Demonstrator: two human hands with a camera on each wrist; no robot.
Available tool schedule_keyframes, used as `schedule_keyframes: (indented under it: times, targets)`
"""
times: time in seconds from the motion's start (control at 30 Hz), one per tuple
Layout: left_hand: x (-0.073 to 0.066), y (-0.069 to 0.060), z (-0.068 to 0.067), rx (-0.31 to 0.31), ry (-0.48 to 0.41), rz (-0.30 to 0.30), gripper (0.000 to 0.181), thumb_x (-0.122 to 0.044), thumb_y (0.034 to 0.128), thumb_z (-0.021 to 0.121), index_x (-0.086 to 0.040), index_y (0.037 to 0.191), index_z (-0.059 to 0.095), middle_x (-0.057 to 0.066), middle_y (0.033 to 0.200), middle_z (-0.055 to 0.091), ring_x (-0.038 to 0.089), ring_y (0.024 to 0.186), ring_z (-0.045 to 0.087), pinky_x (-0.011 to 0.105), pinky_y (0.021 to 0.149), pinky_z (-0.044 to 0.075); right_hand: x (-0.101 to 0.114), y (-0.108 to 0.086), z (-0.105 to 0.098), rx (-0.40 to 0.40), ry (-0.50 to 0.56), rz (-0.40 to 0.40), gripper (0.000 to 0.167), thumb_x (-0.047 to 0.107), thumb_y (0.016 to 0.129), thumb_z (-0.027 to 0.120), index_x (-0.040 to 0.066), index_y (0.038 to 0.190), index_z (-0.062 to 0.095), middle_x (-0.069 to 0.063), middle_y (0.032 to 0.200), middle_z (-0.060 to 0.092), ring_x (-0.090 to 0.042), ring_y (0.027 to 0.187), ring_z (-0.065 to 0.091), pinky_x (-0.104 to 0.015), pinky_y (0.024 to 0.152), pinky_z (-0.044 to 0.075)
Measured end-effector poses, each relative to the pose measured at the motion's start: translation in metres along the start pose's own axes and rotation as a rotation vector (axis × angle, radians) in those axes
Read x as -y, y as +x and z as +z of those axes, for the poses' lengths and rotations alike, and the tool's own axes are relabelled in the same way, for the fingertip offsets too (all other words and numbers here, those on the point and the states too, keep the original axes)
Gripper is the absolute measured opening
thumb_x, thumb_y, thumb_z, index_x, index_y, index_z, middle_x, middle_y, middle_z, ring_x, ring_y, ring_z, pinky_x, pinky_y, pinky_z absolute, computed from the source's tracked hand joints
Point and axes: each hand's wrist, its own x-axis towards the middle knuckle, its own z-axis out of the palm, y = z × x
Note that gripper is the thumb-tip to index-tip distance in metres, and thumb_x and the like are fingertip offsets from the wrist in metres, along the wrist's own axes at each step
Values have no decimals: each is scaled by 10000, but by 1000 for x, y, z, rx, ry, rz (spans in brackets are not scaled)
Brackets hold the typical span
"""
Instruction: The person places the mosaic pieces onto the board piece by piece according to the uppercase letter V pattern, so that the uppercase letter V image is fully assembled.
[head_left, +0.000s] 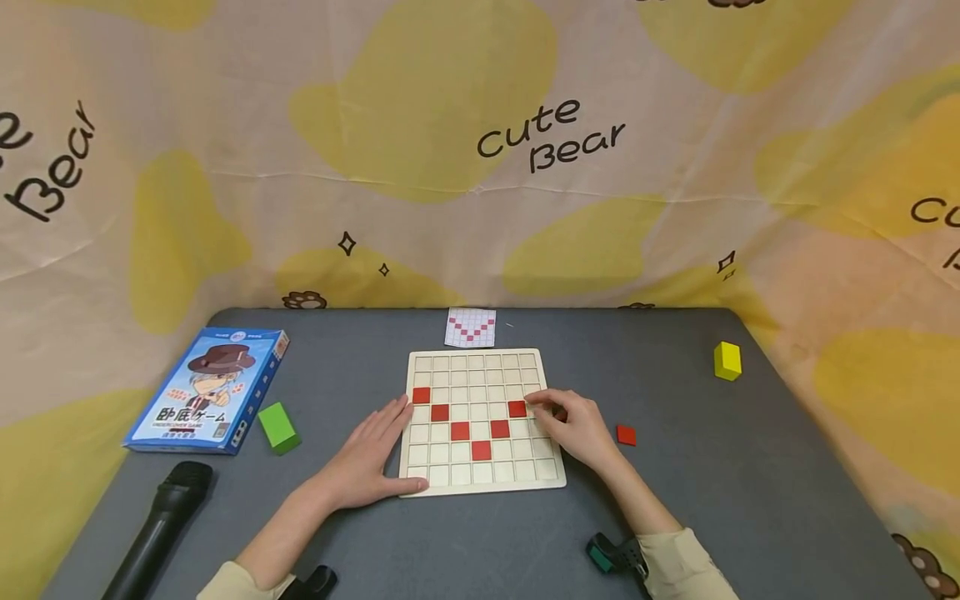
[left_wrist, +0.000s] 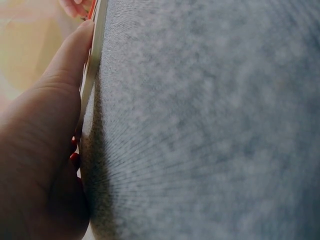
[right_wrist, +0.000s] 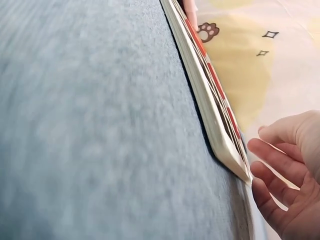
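Note:
A cream grid board (head_left: 480, 492) lies on the table, with several red square tiles sitting in its cells, one of them a red tile (head_left: 517, 408) near the right edge. My left hand (head_left: 367, 462) rests along the board's left edge, its thumb on the front left corner. At the right edge is my right hand (head_left: 573, 423), fingertips beside that red tile; in the right wrist view its fingers (right_wrist: 277, 157) are loosely bent, and no tile shows between them. One more red tile (head_left: 626, 435) lies on the table, right of the right hand.
Behind the board lies a small card (head_left: 470, 327) printed with a V of red squares. To the left are a blue game box (head_left: 210, 387), a green block (head_left: 279, 427) and a black microphone (head_left: 167, 521). A yellow block (head_left: 727, 361) stands far right.

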Motion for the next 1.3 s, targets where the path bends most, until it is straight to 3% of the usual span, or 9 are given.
schedule_keyframes:
  times: [0.37,0.73,1.0,1.3]
  targets:
    - [0,-1,1,-10,4,-1,1124,-750,765,616,-52,1552,221,87,1624,138,291,1477,137,538,1148,159,-21,-19,-31,-85,-85,22,197,85,865,732,166,1044,750,40,955,695,-109,731,581,-273,649,487]
    - [0,-1,1,-20,8,1,1119,-749,766,617,-55,1552,227,91,1621,153,293,1474,149,541,1146,167,-48,-43,-62,-123,-148,7,194,64,858,729,132,1039,746,30,904,686,-76,670,551,-245,603,470]
    - [-1,-1,1,-19,8,0,1117,-739,765,629,-51,1550,231,97,1620,155,296,1473,152,543,1145,168,-55,-57,-79,-111,-155,37,197,87,857,745,142,1046,741,65,864,665,-74,663,551,-239,605,462]
    - [0,0,1,-12,13,1,1128,-753,762,617,-56,1554,217,92,1622,146,293,1475,144,537,1147,162,-62,-65,-89,-73,-202,5,258,60,810,782,125,1055,733,33,878,650,-82,677,528,-249,588,447]
